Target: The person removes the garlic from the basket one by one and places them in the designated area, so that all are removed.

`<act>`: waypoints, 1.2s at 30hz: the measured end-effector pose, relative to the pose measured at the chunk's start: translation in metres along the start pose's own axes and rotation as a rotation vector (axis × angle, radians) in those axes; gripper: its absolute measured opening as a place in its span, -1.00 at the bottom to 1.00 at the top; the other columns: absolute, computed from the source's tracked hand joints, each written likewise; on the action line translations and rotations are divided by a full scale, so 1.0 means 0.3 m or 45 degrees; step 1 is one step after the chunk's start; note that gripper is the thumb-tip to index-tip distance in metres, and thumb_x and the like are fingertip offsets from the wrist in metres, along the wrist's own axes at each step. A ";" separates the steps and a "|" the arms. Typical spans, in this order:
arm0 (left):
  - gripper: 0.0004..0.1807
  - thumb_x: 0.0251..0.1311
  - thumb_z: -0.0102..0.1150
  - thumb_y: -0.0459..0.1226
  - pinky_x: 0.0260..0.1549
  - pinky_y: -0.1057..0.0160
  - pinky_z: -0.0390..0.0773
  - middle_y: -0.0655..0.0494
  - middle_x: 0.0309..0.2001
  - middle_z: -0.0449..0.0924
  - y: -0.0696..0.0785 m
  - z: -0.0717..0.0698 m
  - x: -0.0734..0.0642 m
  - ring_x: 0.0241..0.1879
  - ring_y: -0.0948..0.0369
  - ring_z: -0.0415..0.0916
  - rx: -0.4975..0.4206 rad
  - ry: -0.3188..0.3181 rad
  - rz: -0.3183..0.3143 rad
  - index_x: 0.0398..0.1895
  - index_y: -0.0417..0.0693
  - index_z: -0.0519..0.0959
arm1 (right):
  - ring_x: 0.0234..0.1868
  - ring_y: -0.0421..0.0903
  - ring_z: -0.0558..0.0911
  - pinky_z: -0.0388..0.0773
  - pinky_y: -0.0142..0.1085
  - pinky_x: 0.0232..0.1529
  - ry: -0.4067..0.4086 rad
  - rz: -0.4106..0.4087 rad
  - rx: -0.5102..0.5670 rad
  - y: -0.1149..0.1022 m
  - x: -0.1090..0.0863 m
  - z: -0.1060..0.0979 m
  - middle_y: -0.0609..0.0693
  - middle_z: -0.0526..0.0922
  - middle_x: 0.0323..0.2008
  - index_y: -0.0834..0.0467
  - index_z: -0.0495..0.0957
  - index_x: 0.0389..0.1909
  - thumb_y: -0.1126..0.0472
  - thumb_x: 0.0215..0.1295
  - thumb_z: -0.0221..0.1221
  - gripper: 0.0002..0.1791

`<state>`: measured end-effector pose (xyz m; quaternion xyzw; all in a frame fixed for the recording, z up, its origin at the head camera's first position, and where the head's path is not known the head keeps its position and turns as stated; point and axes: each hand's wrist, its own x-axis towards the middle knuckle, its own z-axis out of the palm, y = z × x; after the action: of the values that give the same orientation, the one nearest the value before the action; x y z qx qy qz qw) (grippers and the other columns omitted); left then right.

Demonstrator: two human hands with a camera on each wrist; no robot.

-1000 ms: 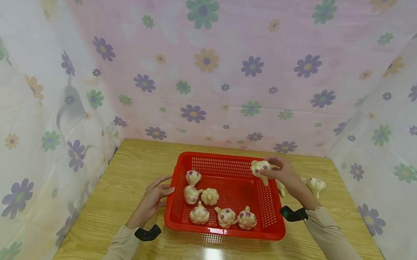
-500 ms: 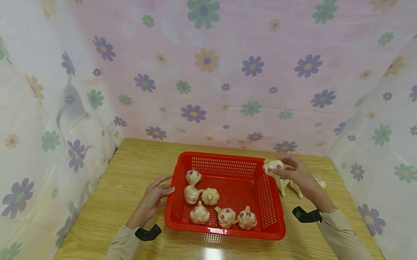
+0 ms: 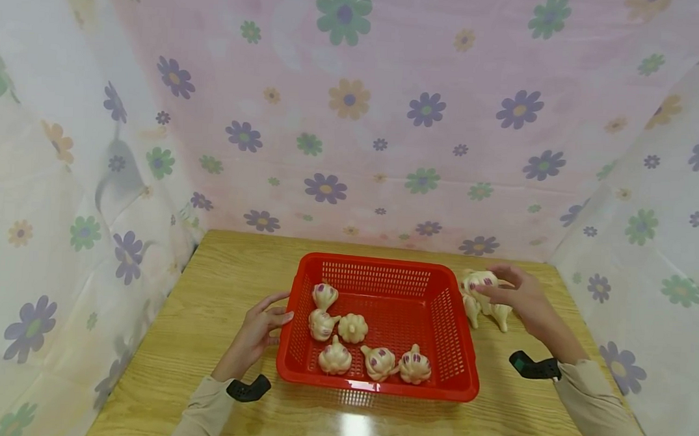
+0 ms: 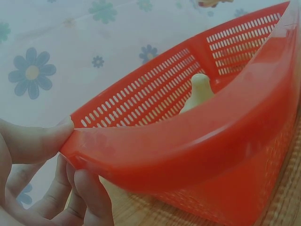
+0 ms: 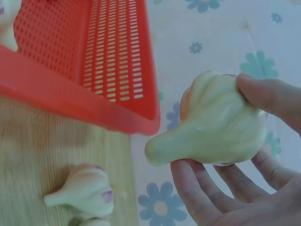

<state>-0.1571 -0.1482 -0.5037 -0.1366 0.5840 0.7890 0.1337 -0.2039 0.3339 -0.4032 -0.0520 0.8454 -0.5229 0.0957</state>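
Note:
A red plastic basket with slotted walls stands on the table. Inside it lie several garlic bulbs, among them one garlic bulb near the front wall. My left hand pinches the basket's left rim, thumb above and fingers below, as the left wrist view shows. Beyond the basket's right side, my right hand holds a garlic bulb between thumb and fingers, its stem pointing away from the palm. Below that bulb, more garlic bulbs rest on the table, partly hidden by the held one.
The wooden table extends around the basket. Flower-printed cloth hangs behind it and along both sides. A black device is worn on the right wrist, and another black device on the left.
My right hand has carried the garlic bulb rightward, from above the basket's right back corner to over the bulbs outside. The left hand stays on the rim.

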 end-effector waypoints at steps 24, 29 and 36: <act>-0.45 0.21 0.15 -0.40 -0.43 0.13 0.62 -0.05 -0.10 0.48 0.001 0.007 -0.002 -0.27 0.11 0.59 -0.015 -0.006 -0.007 0.29 0.02 0.36 | -0.16 -0.46 0.48 0.57 -0.35 -0.20 0.071 0.043 -0.041 0.062 -0.066 -0.127 0.38 0.09 0.31 0.30 0.17 0.25 0.09 0.33 0.15 -0.39; -0.44 0.21 0.16 -0.38 -0.41 0.13 0.62 -0.05 -0.08 0.49 0.001 0.006 -0.005 -0.24 0.10 0.59 -0.015 -0.016 -0.016 0.30 0.03 0.35 | -0.17 -0.48 0.51 0.58 -0.37 -0.22 0.091 0.034 -0.049 0.085 -0.080 -0.160 0.30 0.17 0.24 0.18 0.23 0.19 0.13 0.35 0.14 -0.52; -0.43 0.19 0.19 -0.36 -0.45 0.17 0.61 -0.03 -0.09 0.50 0.006 0.000 -0.001 -0.27 0.13 0.59 -0.018 -0.012 -0.014 0.30 0.02 0.35 | -0.18 -0.47 0.52 0.57 -0.38 -0.21 0.081 0.054 -0.054 0.093 -0.095 -0.195 0.29 0.16 0.22 0.10 0.26 0.16 0.11 0.36 0.12 -0.58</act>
<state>-0.1575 -0.1487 -0.5019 -0.1368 0.5768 0.7931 0.1398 -0.1885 0.4030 -0.3996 -0.0194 0.8598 -0.5042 0.0788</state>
